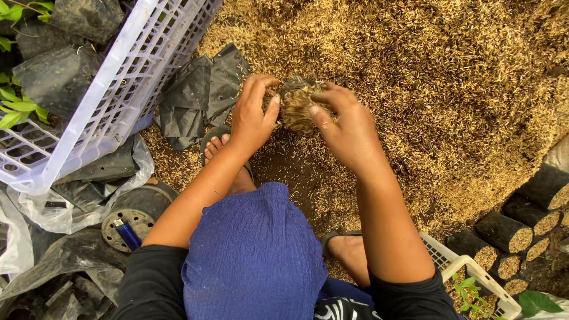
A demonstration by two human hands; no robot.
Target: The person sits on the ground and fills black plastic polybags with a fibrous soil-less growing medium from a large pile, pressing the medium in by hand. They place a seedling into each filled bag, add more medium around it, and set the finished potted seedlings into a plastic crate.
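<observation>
Both hands meet over a wide heap of dry, straw-coloured husks (450,77). The left hand (252,118) and right hand (347,127) grip a small black plastic bag (296,106) between them, fingers clamped on its sides, thumbs pressing the rim. The bag is round, soft-walled and packed full of rough husks. Left of the bag lies a pile of flat, crumpled empty bags (198,98). Beyond that a white plastic lattice crate (112,89) tilts. Right of the bag, filled bags (510,234) lie stacked like short logs.
</observation>
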